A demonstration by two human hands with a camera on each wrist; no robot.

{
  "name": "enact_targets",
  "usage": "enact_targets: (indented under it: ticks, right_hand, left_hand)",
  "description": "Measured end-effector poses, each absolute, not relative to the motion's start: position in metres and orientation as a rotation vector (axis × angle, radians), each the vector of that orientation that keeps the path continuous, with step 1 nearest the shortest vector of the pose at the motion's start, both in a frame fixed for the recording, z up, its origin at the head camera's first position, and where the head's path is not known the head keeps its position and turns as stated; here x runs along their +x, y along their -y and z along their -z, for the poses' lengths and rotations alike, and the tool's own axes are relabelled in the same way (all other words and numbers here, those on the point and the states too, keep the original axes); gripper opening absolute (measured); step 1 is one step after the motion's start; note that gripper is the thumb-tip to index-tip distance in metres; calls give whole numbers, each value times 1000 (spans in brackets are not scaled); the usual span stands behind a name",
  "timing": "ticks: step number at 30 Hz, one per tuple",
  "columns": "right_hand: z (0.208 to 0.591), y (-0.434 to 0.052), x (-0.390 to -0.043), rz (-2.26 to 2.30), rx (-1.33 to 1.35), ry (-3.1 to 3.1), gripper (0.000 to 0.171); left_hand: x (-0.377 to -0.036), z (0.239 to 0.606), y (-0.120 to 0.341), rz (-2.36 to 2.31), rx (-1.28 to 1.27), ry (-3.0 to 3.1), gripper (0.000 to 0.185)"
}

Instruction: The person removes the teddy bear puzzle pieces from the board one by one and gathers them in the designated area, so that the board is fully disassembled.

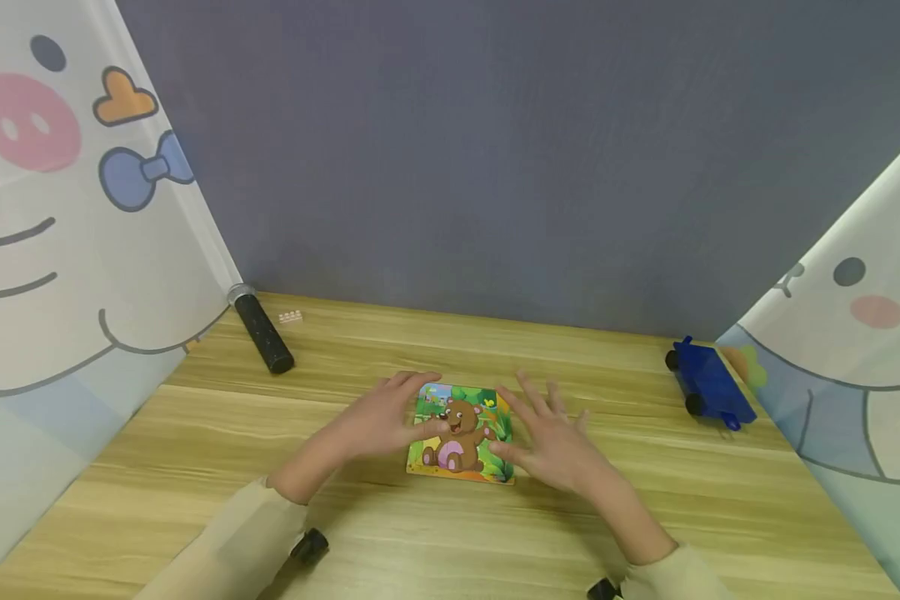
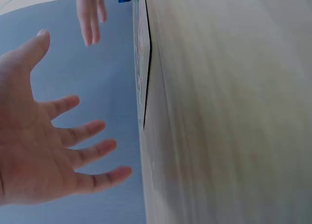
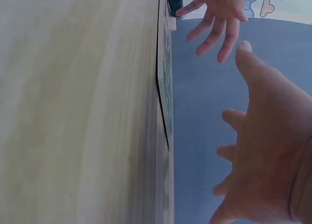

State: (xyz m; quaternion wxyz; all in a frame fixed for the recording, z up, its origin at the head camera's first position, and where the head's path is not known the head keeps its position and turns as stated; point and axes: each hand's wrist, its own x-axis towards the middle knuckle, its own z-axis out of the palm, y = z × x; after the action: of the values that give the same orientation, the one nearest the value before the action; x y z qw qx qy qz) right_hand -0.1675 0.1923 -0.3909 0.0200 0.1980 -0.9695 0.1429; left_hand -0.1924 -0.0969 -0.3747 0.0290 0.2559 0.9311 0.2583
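cardboard-looking bear puzzle (image 1: 461, 432) flat on wooden table (image 1: 645, 500), mid-front. my left hand (image 1: 378, 417) and right hand (image 1: 551, 437) spread, fingers splayed, just above its sides. likely light, thin, stiff; pieces may shift. best pinch opposite edges.

A small play or recording booth set up with children's things. A light wooden table (image 1: 645, 500) stands against a plain grey-blue wall (image 1: 495, 167). White curtains printed with cartoon animal faces (image 1: 37, 208) close off the left and right sides. Toys lie on the table: a bear picture puzzle (image 1: 461, 432) in the middle, a blue toy vehicle (image 1: 708, 383) at far right.
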Motion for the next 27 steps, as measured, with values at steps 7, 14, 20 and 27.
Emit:
enact_targets:
  ticks: [7,14,20,27]
  right_hand:
    - [394,-189,-175,-524,659,3074,81]
    - [399,-184,-183,-534,729,3104,80]
    - [405,-179,-189,-552,778,3158,82]
    - [404,-174,-191,-560,754,3224,85]
  left_hand:
    - [-210,385,98,-1009,775,-2699,75]
    - [-224,394,96,-1162,637,-2597,68]
    - [-230,399,94,-1289,499,-2547,62]
    - [-235,405,87,-1355,401,-2571,52]
